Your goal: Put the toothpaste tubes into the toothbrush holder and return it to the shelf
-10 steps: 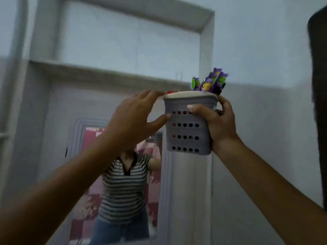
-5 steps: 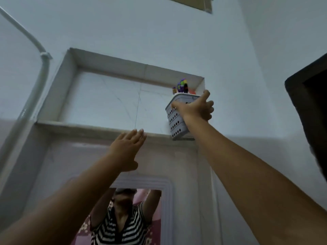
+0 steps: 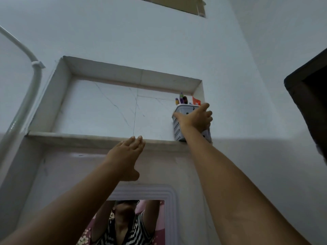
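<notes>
Pale perforated toothbrush holder (image 3: 177,126) set at the right end of a recessed wall shelf (image 3: 99,138), tucked against the niche's right wall, with purple, green and red toothpaste tubes (image 3: 182,98) poking up from its rim. Right hand (image 3: 195,119) wrapped around the holder's front, thumb on the left side and fingers over the right edge, arm stretched up from below. Left hand (image 3: 126,155) open and grasping nothing, fingers straight, just below the shelf's front lip; lower down, a framed mirror (image 3: 169,195) reflecting a striped shirt, and a white pipe (image 3: 26,101) curving down the left wall.
</notes>
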